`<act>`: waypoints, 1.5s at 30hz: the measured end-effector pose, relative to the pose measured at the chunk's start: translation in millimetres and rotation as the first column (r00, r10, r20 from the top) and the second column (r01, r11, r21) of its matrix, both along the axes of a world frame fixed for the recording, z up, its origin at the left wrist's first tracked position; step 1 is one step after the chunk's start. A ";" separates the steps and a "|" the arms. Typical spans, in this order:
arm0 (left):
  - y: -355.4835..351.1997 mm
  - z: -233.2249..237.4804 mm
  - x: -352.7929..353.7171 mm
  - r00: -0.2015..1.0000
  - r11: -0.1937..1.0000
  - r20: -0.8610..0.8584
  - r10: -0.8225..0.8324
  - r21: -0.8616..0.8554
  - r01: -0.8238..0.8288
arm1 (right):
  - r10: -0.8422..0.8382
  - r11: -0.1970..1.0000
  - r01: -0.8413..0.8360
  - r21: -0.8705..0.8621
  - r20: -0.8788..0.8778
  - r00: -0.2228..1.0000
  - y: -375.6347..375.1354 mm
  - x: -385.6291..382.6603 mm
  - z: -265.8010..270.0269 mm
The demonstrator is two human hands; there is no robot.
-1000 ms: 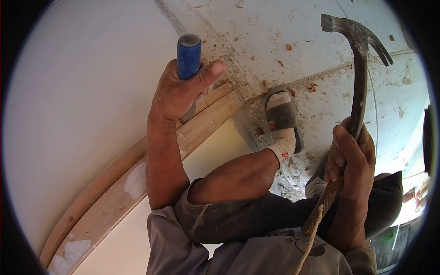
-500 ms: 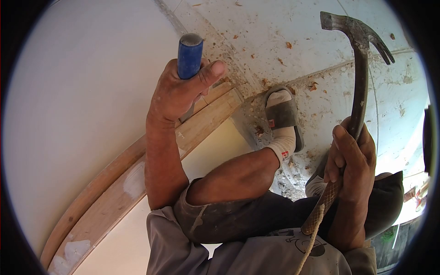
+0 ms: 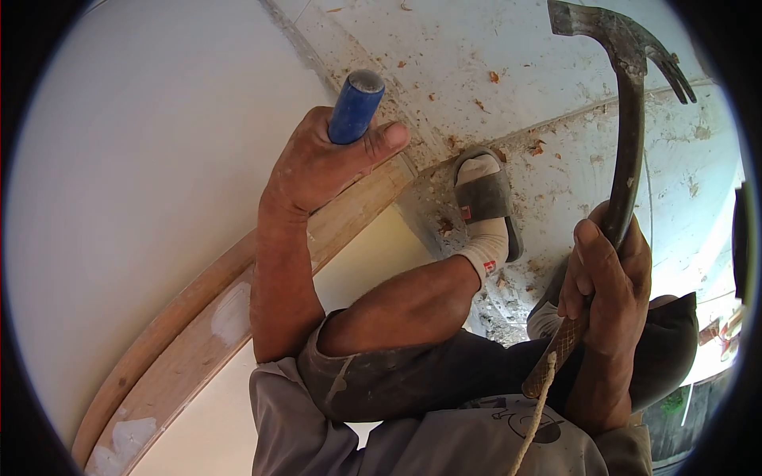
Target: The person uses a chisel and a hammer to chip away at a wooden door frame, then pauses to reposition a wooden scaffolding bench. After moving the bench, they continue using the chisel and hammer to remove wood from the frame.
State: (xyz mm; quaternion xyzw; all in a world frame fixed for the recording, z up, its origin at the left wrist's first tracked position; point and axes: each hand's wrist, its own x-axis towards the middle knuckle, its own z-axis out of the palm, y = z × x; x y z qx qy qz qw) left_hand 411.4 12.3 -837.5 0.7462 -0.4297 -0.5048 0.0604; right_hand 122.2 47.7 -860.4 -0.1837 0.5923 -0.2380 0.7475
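Head: left hand [image 3: 317,163] thumb-out around handle [image 3: 355,111]

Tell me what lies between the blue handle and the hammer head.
Between the blue handle and the hammer head, the head view shows just pale floor dotted with brown scraps.

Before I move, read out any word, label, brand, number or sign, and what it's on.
No text here can be read.
Red patch on the sandal: too small to read.
Red mark on the sock: too small to read.
Dark print on the shirt: a line drawing, no legible words.
Hammer and blue handle: no lettering visible.
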 end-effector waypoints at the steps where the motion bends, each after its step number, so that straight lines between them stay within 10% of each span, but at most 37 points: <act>1: -0.4 -1.5 -1.7 0.998 0.999 0.051 -0.040 0.006 0.040 | 0.017 0.998 -0.016 -0.055 0.009 1.000 0.3 -1.6 0.9; 9: -0.2 -12.9 -6.7 0.978 0.985 0.144 -0.149 0.104 0.135 | -0.015 0.957 0.022 -0.290 0.027 1.000 3.9 -4.5 16.6; 15: -0.2 -13.3 -10.3 0.970 0.975 0.140 -0.200 0.129 0.182 | -0.345 0.840 0.409 -0.357 0.229 0.910 -5.5 -11.8 24.3; 18: 1.6 -14.6 -7.9 0.963 0.968 0.139 -0.232 0.128 0.215 | -0.003 0.974 0.022 -0.227 0.084 0.996 5.5 -15.9 19.8; 21: 6.8 -17.1 -6.3 0.974 0.982 0.159 -0.161 0.126 0.142 | 0.401 0.757 -0.444 -0.479 -0.197 0.895 12.8 -8.2 10.5; 23: 3.5 -13.4 -10.2 0.957 0.968 0.181 -0.227 0.145 0.203 | 0.394 0.909 -0.389 -0.150 0.006 0.919 4.2 -8.3 15.5; 26: 3.6 -17.9 -4.4 0.962 0.976 0.200 -0.188 0.151 0.159 | 0.287 0.954 -0.287 -0.092 -0.008 0.958 0.4 -11.3 21.2; 34: -5.0 -29.2 -28.7 0.867 0.915 0.320 -0.382 0.259 0.308 | -0.011 0.993 0.017 -0.120 0.057 0.998 -0.1 -15.2 21.9; 41: -5.5 -29.6 -29.0 0.871 0.892 0.253 -0.421 0.287 0.348 | -0.444 0.781 0.506 -0.365 0.244 0.862 -5.3 -19.4 28.7; 43: -3.6 -27.9 -30.3 0.876 0.900 0.266 -0.403 0.287 0.327 | -0.282 0.928 0.286 -0.238 0.054 0.958 7.8 -14.5 22.0; 44: -4.4 -27.1 -31.9 0.877 0.906 0.280 -0.391 0.285 0.313 | 0.060 0.968 -0.063 -0.241 -0.020 0.998 19.6 -16.7 5.8; 45: -2.4 -28.9 -30.1 0.873 0.903 0.279 -0.401 0.278 0.326 | 0.335 0.750 -0.415 -0.515 -0.246 0.910 27.4 -9.7 -12.1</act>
